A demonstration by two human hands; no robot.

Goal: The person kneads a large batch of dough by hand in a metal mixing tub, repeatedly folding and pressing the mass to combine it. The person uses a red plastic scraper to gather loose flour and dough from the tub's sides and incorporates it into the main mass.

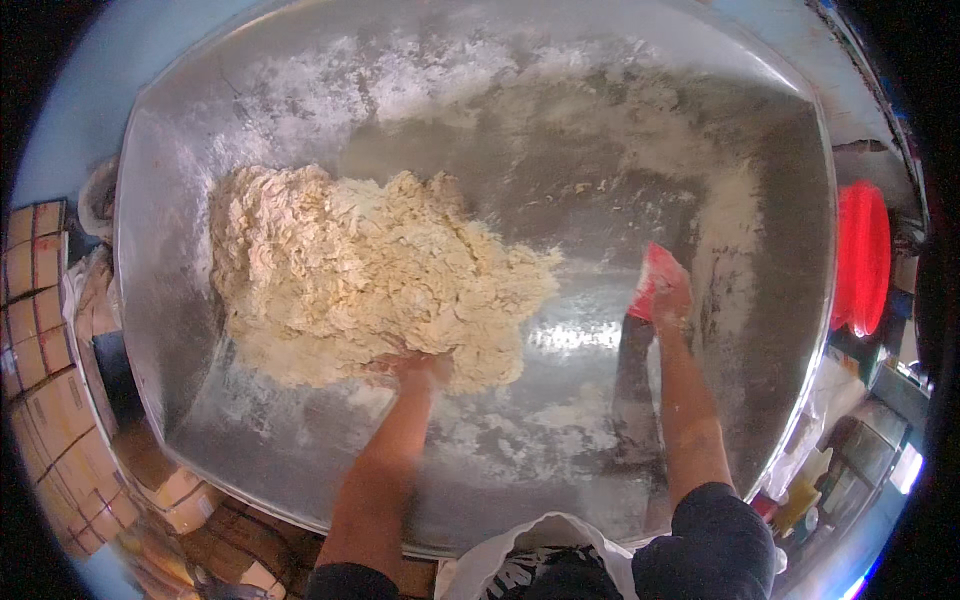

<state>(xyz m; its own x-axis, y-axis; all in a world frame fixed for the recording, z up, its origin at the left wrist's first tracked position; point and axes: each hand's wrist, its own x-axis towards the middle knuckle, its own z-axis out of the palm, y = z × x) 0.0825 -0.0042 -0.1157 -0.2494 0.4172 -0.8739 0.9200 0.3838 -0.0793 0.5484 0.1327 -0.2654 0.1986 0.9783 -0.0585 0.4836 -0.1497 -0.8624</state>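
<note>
A large, rough, pale yellow mass of dough (340,260) lies in the left and middle of a wide metal trough (520,470). At the dough's near edge, my left hand (422,368) digs in, its fingers closed into the dough and partly hidden by it. The left hand is somewhat blurred. Over on the right, my right hand (673,298) is wrapped round a red scraper (652,275), held above the metal and apart from the dough. The scraper's lower part is out of sight behind the hand.
Dry flour (730,230) coats parts of the trough's floor and walls. Beyond its raised rim (826,200), a red round object (863,258) stands at the right. Stacked cardboard boxes (60,420) line the left side. Several containers (805,490) sit at the lower right.
</note>
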